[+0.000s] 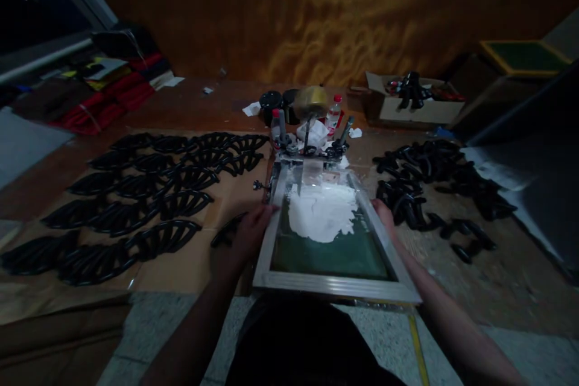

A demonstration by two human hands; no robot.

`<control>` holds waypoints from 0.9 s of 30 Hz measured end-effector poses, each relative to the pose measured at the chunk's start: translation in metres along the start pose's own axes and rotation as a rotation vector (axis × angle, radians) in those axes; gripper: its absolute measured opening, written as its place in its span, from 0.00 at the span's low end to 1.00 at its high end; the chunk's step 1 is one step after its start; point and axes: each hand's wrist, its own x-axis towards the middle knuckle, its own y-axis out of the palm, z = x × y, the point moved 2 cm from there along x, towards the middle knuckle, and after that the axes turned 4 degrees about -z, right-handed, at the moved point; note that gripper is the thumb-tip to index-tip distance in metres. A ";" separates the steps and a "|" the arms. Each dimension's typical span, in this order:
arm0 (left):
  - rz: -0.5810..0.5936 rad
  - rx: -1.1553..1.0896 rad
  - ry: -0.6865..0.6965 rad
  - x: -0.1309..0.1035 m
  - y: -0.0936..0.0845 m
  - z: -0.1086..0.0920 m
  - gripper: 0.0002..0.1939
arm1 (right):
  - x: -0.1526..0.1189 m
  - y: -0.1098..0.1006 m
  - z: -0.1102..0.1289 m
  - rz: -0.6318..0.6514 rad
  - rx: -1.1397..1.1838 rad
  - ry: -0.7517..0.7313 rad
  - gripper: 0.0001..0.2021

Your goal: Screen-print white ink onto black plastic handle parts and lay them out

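A metal-framed printing screen (339, 286) stands in front of me, with green mesh and a large patch of white ink (321, 211) across its upper part. It is fixed at its far end to a metal clamp stand (307, 157). At its left edge is my left hand (253, 229), fingers bent together towards the frame; whatever they grip is hidden. A curved black plastic piece (227, 232) lies right beside that hand. My right hand (383, 214) is against the right edge, its fingers mostly hidden by the frame.
Rows of black curved pieces (136, 211) cover cardboard on the left. A loose heap of black pieces (420, 175) lies on the right. Behind the stand are bottles (333, 113) and dark tubs (270, 102). A cardboard box (418, 110) sits back right, red cloth stacks (108, 102) back left.
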 end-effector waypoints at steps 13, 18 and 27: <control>0.084 0.073 -0.173 -0.003 0.031 0.081 0.28 | 0.005 0.058 0.104 0.561 -0.396 -0.313 0.10; 0.074 0.062 -0.186 -0.005 0.032 0.084 0.27 | -0.030 0.037 0.097 0.743 -0.248 -0.593 0.17; 0.055 0.001 -0.201 -0.011 0.032 0.072 0.27 | -0.051 0.049 0.087 0.552 -0.230 -0.594 0.18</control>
